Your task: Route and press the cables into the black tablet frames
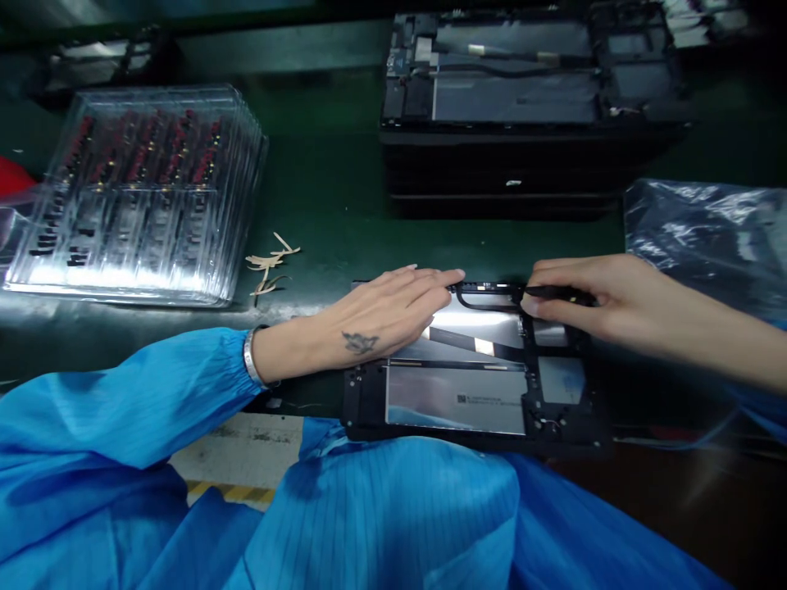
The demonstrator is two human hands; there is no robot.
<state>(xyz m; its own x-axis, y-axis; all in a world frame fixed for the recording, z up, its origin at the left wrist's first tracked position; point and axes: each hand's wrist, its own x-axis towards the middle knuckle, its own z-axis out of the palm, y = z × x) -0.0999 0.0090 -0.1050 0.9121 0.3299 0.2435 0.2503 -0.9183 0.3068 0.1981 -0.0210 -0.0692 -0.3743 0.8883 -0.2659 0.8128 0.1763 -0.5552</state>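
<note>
A black tablet-like device [455,401] with its inside exposed lies at the table's front edge. Silvery panels, a dark ribbon cable [504,351] and a thin black cable [485,306] show in it. My left hand [387,315] rests flat across its upper left part, fingers stretched toward the top edge and holding nothing. At the upper right of the device, my right hand [590,295] pinches a slim black tool [562,292] that looks like tweezers. Its tip is close to the thin cable's right end; whether they touch, I cannot tell.
Stacked clear plastic trays [239,205] with small red and black parts stand at left. Beige strips [270,266] lie beside them. Behind the device is a stack of similar black units [510,156]. A clear plastic bag [694,238] lies at right.
</note>
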